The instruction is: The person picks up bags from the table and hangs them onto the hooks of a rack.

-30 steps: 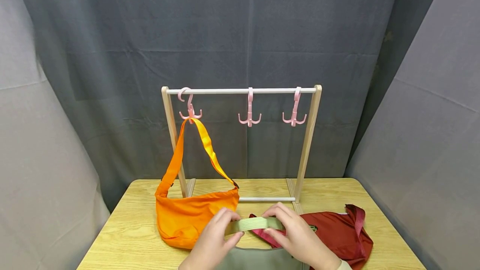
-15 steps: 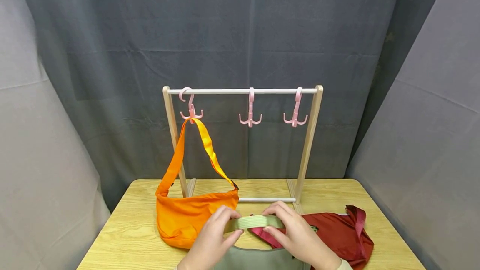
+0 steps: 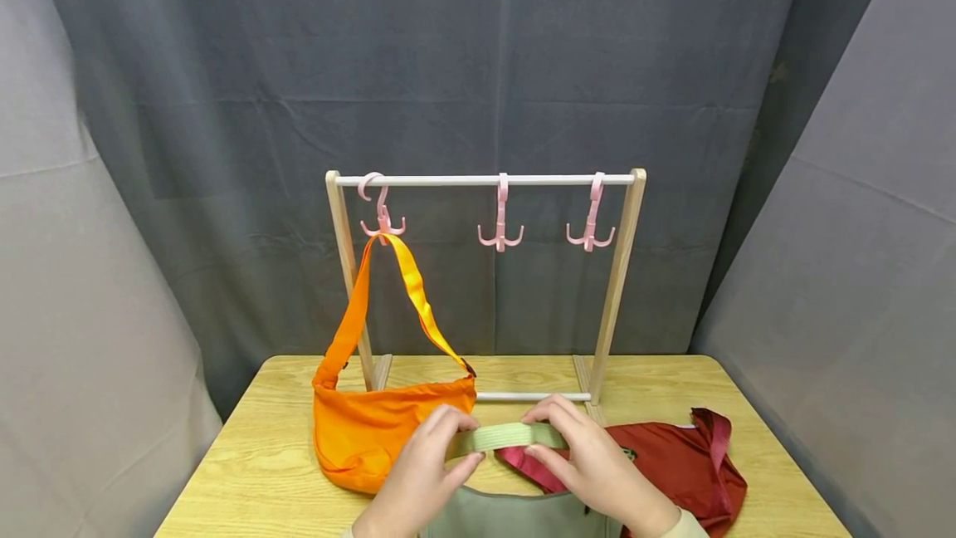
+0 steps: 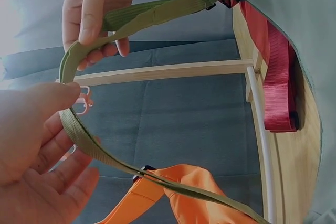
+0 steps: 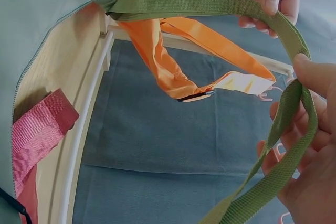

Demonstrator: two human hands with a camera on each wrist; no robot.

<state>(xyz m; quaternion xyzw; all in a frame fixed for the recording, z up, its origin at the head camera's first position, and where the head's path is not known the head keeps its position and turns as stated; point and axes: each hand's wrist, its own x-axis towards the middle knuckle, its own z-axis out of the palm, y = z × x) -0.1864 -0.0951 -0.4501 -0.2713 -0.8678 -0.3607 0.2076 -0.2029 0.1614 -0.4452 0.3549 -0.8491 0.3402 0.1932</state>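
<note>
My left hand (image 3: 420, 471) and right hand (image 3: 590, 467) each pinch, thumb to fingers, one green strap (image 3: 502, 437) on a grey-green bag (image 3: 523, 516), bottom centre. Of three bags, insides hidden from me, the orange bag (image 3: 388, 438) is looped on the leftmost of three pink hooks (image 3: 501, 227); the red bag (image 3: 683, 463) lies on the surface (image 3: 239, 447).

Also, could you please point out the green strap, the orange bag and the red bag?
Green strap (image 3: 504, 437), head view: middle of its raised loop.
Orange bag (image 3: 384, 437), head view: middle of its body.
Red bag (image 3: 672, 465), head view: middle of its visible body.
</note>
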